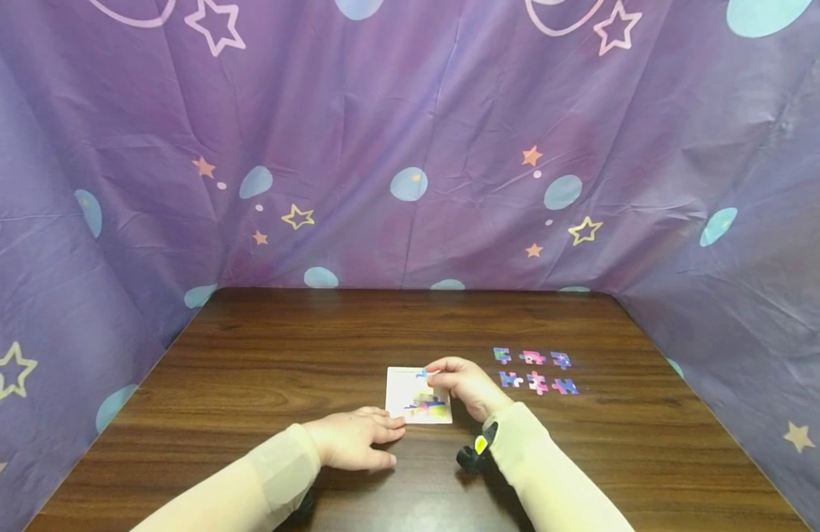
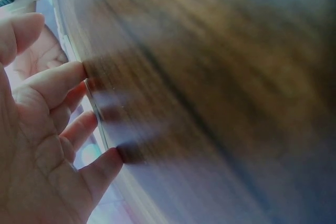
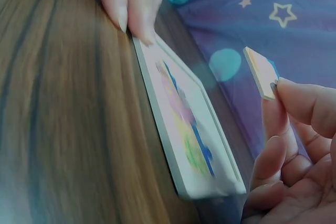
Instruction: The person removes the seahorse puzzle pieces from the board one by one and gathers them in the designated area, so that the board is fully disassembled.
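A small white puzzle tray lies on the table, with joined puzzle pieces in yellow, pink, green and blue along its near side. My left hand rests palm down at its near left corner, fingers extended and fingertips touching the edge. Above the tray's far right part, my right hand pinches a puzzle piece between thumb and fingers. That piece is tilted and held clear of the tray in the right wrist view; its edge is pale and some blue shows on its face.
Several loose puzzle pieces in blue, pink and purple lie in two rows right of the tray. A black wrist strap with a yellow spot hangs under the right wrist. Purple star-patterned cloth surrounds the brown wooden table.
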### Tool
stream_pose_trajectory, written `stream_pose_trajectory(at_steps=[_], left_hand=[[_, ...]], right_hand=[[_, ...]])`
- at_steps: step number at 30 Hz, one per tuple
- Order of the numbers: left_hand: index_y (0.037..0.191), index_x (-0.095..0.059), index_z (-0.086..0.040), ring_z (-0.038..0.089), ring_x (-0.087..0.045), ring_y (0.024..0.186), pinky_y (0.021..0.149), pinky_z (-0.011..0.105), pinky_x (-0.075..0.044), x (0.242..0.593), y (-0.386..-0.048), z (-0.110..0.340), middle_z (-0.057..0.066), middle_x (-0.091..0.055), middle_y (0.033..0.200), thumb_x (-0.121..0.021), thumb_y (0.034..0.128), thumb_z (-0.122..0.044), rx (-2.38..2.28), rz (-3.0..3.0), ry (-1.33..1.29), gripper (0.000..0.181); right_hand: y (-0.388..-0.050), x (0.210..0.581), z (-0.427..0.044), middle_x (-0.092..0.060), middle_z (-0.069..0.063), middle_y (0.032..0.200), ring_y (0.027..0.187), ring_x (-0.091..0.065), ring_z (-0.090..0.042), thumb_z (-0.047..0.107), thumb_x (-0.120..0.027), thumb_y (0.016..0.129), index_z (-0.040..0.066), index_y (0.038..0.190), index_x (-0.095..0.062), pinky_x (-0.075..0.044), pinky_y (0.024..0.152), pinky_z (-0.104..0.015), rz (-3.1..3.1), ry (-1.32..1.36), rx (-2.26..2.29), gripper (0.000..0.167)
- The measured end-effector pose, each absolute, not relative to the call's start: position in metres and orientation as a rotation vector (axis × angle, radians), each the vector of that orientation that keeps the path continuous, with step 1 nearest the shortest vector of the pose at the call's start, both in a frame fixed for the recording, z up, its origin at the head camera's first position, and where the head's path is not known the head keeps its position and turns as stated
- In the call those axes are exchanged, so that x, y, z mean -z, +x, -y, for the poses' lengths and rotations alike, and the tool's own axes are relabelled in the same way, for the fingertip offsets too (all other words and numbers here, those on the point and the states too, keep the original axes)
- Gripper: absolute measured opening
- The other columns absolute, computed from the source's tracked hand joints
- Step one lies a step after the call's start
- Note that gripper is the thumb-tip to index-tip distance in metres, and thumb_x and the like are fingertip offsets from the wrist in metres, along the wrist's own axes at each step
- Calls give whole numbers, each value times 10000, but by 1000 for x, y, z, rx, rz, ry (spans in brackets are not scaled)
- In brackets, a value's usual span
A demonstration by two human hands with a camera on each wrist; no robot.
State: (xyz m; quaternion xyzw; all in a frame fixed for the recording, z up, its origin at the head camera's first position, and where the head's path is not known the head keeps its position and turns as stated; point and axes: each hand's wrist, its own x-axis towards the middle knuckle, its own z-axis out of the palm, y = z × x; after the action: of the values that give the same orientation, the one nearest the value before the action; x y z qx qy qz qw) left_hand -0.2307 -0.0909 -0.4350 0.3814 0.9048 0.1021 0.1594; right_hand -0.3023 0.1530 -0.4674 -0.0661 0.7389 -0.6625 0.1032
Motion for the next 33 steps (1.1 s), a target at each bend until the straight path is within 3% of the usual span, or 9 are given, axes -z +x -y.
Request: stream_pose_trajectory(at_steps=[9,29,33], left_hand=[[1408,-510,-193,161,-307,1403,1141,360,-266,437,-231,92,-112,-360,1513,-501,917,-529,-299,-2588,1097,595],[1409,-507,-195,159,-310,1402,1141,368,-269,434,-229,92,-108,-357,1515,-491,921,-527,-303,-2588,1102,591],[1412,-503,-193,160,-307,1404,1144,366,-262,434,-229,92,-105,-355,1517,-490,923,-525,-303,-2584,1102,591]], right_hand=[[-301,468,-191,-642,28,772,660,-477,-126,85,-709,793,-15,1006,-667,-380,542,-238,-2288,-139,1866,240],[-284,467,-276,-634,31,891,740,-493,-147,99,-716,816,-67,1033,-642,-402,689,-295,-2507,-125,1642,283],[-279,467,-284,-657,-91,973,833,-549,-208,66,-705,818,-108,1032,-625,-422,697,-296,-2562,-168,1562,287]])
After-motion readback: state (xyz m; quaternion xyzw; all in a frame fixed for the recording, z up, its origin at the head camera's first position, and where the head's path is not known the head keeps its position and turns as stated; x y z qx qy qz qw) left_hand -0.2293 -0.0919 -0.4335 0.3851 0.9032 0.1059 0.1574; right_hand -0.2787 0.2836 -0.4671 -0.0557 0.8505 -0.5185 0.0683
